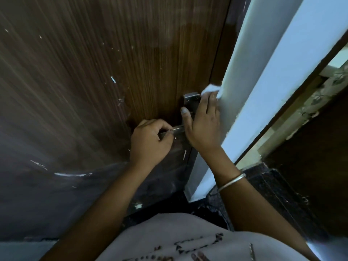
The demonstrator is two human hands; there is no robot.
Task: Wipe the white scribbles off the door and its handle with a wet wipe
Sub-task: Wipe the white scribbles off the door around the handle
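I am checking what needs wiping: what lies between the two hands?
In the head view, a short stretch of metal handle lies between the left hand and the right hand.

Home doorway, wood-grain door (131, 53), white frame (263, 91), dark stone floor (282, 194), floral pattern (329, 81) beyond

Silver bangle (231, 182) on right wrist — pale, bead-patterned top (188, 236).

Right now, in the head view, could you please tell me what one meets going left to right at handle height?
Door → left hand → handle → right hand → white door frame. The wipe overlaps the right hand, so I left it out.
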